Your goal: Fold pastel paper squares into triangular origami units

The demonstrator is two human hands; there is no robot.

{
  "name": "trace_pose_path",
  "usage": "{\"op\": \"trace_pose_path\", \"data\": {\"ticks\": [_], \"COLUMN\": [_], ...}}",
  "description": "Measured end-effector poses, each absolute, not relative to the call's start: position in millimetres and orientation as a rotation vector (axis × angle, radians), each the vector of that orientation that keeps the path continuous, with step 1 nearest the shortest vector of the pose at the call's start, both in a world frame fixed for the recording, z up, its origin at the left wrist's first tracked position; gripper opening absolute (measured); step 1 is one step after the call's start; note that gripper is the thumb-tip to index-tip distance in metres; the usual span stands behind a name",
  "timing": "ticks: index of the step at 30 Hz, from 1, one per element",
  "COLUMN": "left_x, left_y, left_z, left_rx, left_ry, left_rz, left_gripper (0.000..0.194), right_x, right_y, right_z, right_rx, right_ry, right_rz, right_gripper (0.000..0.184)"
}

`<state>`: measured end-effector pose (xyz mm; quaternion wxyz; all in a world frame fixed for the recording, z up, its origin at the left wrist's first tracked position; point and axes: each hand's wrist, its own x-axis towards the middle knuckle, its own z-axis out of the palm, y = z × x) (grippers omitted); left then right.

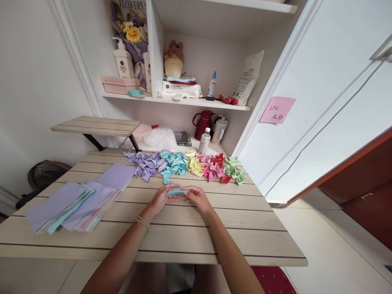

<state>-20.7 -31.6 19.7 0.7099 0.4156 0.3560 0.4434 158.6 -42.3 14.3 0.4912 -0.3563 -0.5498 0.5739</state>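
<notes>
- We find the left hand [160,199] partly closed, its thumb and fingers pinching the left end of a folded turquoise paper [177,191].
- We find the right hand [199,197] likewise partly curled, thumb and fingertips on the right end of the same paper.
- The folded turquoise paper is held between both hands, over the middle of the slatted table [254,237]; we cannot tell whether it touches the surface.
- Beyond the hands we record folded paper pieces grouped by colour, left to right: lilac pieces [147,166], turquoise pieces [176,162], yellow pieces [194,164], pink pieces [209,166] mixed with red pieces [218,160], and green pieces [237,173].
- To the left we note fanned paper stacks [58,202], lilac on top, with multicoloured edges showing.
- We observe bracelets [141,222] on the left wrist.
- Behind the pieces we list a clear bottle [204,141] with a white cap, upright, and a dark red jug [203,124].
- We note a handwritten pink note [277,110], fixed upright right of the shelves.
</notes>
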Motion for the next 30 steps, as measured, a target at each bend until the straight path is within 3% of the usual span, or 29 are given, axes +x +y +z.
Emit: {"op": "trace_pose_path", "data": {"ticks": [9,16,22,26,30], "left_x": [-25.5,-30.8,-30.6,-25.8,-22.9], "left_y": [-35.6,-29.9,-31.2,-33.7,-33.7], "left_z": [26.9,24.7,22.1,21.7,19.1], "left_rx": [0.99,1.02,1.045,1.006,0.98], "left_ry": [0.781,0.832,0.822,0.8,0.78], "left_rz": [0.89,0.945,0.904,0.905,0.973], "left_gripper": [0.051,0.047,0.051,0.062,0.082], "right_x": [163.7,172.4,164.6,161.5,158.1], "right_y": [-37.6,-42.2,-40.4,-36.2,-33.5], "right_z": [7.6,13.6,8.2,0.2,-6.5], "right_rx": [-0.945,-0.873,-0.994,-1.075,-1.14], "right_ry": [-1.498,-1.727,-1.612,-1.541,-1.383], "right_rz": [1.211,1.401,1.18,1.116,1.05], "right_gripper": [0.024,0.058,0.028,0.03,0.045]}}
